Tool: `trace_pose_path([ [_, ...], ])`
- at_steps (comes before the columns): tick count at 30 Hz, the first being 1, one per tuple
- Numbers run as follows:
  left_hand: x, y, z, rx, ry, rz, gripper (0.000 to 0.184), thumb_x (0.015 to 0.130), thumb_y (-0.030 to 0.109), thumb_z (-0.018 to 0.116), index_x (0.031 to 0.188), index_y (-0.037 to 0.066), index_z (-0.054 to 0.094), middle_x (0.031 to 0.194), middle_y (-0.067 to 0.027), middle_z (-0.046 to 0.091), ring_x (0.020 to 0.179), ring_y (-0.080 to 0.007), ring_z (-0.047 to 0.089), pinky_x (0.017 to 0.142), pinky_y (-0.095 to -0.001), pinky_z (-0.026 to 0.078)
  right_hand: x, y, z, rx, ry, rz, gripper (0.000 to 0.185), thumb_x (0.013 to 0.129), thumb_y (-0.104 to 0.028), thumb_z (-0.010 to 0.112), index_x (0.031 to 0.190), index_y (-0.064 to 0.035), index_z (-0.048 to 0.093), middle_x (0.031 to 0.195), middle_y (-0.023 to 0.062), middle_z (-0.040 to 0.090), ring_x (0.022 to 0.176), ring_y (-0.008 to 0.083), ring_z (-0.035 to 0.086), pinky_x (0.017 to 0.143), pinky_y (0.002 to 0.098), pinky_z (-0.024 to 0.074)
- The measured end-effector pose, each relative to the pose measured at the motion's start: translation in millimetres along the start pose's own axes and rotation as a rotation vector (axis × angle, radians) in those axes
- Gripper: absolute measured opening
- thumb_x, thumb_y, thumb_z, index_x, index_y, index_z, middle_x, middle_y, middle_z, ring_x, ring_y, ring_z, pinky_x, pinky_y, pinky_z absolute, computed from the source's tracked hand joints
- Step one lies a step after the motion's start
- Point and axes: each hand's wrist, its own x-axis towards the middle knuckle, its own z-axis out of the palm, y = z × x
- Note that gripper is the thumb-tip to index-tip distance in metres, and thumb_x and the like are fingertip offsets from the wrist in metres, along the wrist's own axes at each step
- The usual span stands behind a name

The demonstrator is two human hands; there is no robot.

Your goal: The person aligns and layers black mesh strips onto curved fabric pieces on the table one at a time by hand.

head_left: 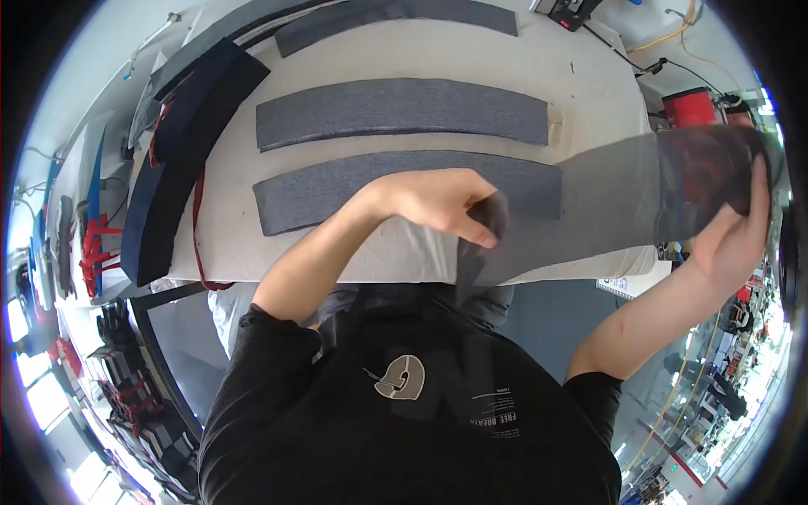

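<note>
My left hand [446,202] is closed on the near end of a sheer dark mesh strip [598,202], above the table's front part. At the far right, my right hand [736,223] grips the other end of the strip, which is bunched and blurred there. The strip is stretched between both hands. Beneath and behind it lies a grey fabric strip [337,198], partly covered by my left forearm and seen through the mesh. A second grey strip [404,109] lies flat just behind that one.
A third grey strip [396,21] lies at the back of the cream-covered table [589,76]. Stacked dark blue fabric [189,160] runs along the left edge, beside a dark red strap [199,227]. A black device [572,10] with a cable stands at the back right.
</note>
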Motion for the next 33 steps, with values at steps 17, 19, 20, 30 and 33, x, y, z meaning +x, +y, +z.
trace_pose_path([
  [17,-215.6,-45.9,-18.4,-0.151,0.909,-0.519,0.022,0.086,0.012,0.063,0.102,-0.002,0.059,0.083,-0.0019,0.058,0.077,-0.0056,0.052,0.068,-0.0197,0.043,-84.1,215.1,-39.4,0.367,0.082,0.750,0.031,0.093,-0.022,0.052,0.116,-0.0018,0.057,0.113,0.0099,0.062,0.103,0.0224,0.059,0.084,0.0384,0.0476],
  [19,-225.8,-53.0,-19.3,-0.160,0.993,-0.515,0.022,0.086,0.012,0.063,0.102,-0.003,0.059,0.085,-0.0024,0.059,0.078,-0.0059,0.052,0.070,-0.0197,0.043,-89.9,222.7,-19.0,0.325,0.137,0.830,0.029,0.093,-0.020,0.053,0.115,-0.0017,0.058,0.111,0.0102,0.063,0.101,0.0220,0.061,0.082,0.0379,0.0486],
  [20,-228.9,-54.6,-18.6,-0.169,1.070,-0.499,0.022,0.087,0.012,0.063,0.102,-0.004,0.059,0.087,-0.0028,0.059,0.079,-0.0062,0.052,0.071,-0.0198,0.043,-91.4,219.2,-11.2,0.325,0.139,0.832,0.029,0.093,-0.020,0.053,0.115,-0.0017,0.058,0.111,0.0102,0.063,0.101,0.0220,0.061,0.082,0.0379,0.0486],
  [30,-230.4,-78.9,-8.4,-0.022,1.347,-0.587,0.019,0.088,0.016,0.062,0.081,-0.001,0.061,0.056,0.0004,0.051,0.045,-0.0053,0.043,0.042,-0.0214,0.031,-80.7,223.7,-4.0,0.197,-0.021,0.756,0.029,0.094,-0.024,0.051,0.111,-0.0012,0.061,0.106,0.0116,0.066,0.098,0.0243,0.063,0.080,0.0384,0.0496],
  [33,-225.0,-77.8,-7.8,0.010,1.407,-0.584,0.020,0.088,0.017,0.063,0.080,-0.001,0.060,0.056,0.0011,0.050,0.046,-0.0051,0.043,0.042,-0.0211,0.030,-81.2,224.9,-5.7,0.203,-0.012,0.749,0.030,0.094,-0.024,0.051,0.111,-0.0015,0.061,0.107,0.0121,0.066,0.098,0.0246,0.063,0.080,0.0382,0.0498],
])
